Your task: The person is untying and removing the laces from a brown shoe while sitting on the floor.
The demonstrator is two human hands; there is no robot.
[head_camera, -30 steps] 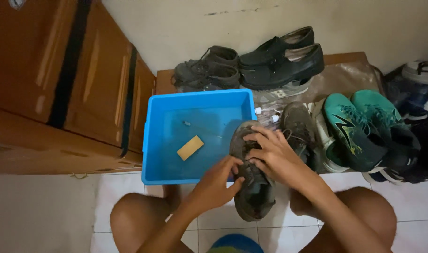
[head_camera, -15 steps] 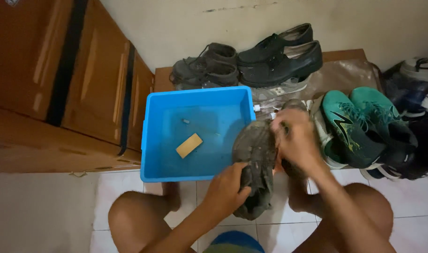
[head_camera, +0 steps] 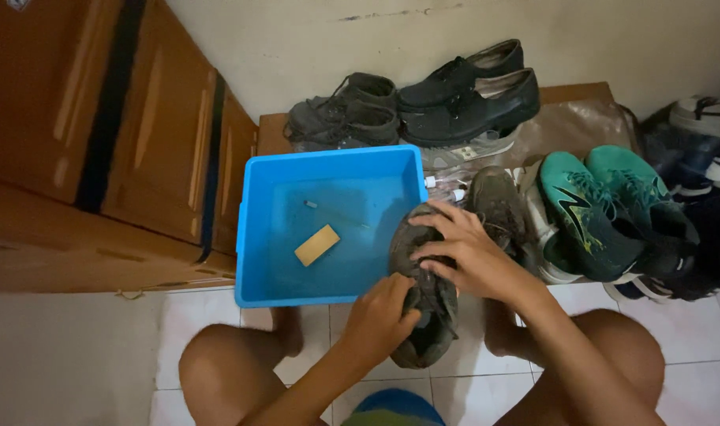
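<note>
Since earlier, right hand slides down the shoe; both hands' fingers clamp it. Soft, grimy, probably light; left hand grips midsole.

Tub on floor, sponge block inside. Held shoe over tub's right rim. Shoe rows right and behind; cabinet left.

Pale wall, wooden cabinet, white tiled floor, dim light
</note>
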